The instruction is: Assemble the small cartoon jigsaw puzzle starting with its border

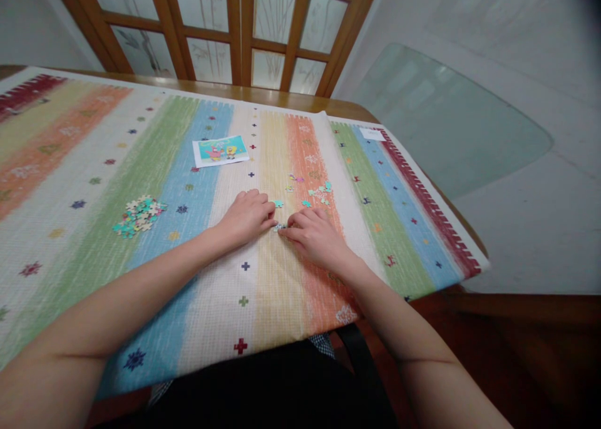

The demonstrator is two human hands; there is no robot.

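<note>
My left hand (248, 216) and my right hand (313, 235) rest side by side on a striped table mat (197, 279). Their curled fingertips meet over a small jigsaw piece (280, 227) that they pinch or press between them. Loose teal and pink jigsaw pieces (319, 192) lie scattered just beyond the right hand. One teal piece (278, 203) sits by the left hand's knuckles. A heap of pieces (139, 216) lies further left.
A small cartoon picture card (220, 150) lies on the blue stripe behind the hands. A white label (372, 134) sits near the mat's far right corner. The wooden table edge (282, 96) backs onto a wood-framed glass door (235, 28). Floor lies to the right.
</note>
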